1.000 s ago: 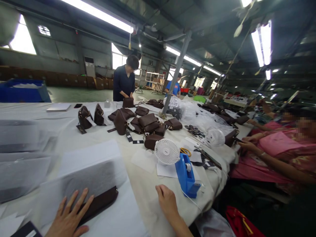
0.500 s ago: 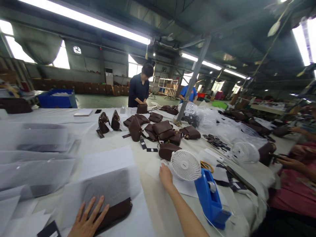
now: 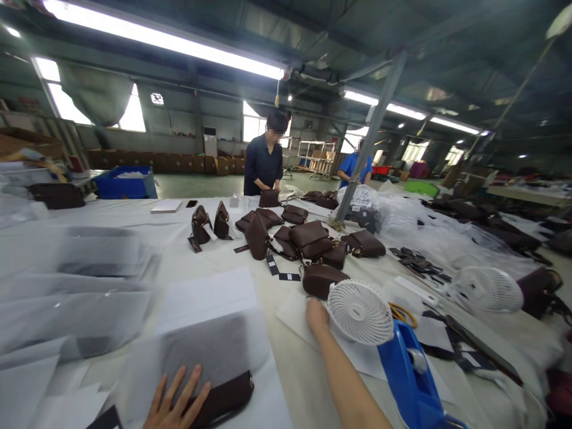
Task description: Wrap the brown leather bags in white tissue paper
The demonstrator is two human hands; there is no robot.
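Note:
My left hand (image 3: 179,400) lies flat with its fingers spread. It presses on a dark brown leather bag (image 3: 230,398) whose upper part is under translucent white tissue paper (image 3: 203,345). Beneath that bag is a white sheet (image 3: 210,298). Stretched forward, my right hand (image 3: 317,316) is closed, its fingertips turned away from view. It rests at a white sheet of paper (image 3: 290,310), just in front of another brown bag (image 3: 322,280) and left of a white fan (image 3: 360,311). Whatever it grips is hidden.
Right of my arm stands a blue tape dispenser (image 3: 413,375). Several brown bags (image 3: 308,238) are heaped mid-table, with black tags (image 3: 289,277). Wrapped items (image 3: 98,250) lie at left. A metal post (image 3: 370,140) rises from the table. Two people work beyond it.
The view has swung right, so most things sit further right or lower in it. My right hand has moved slightly closer to the brown bag by the fan. My left hand stays on its bag.

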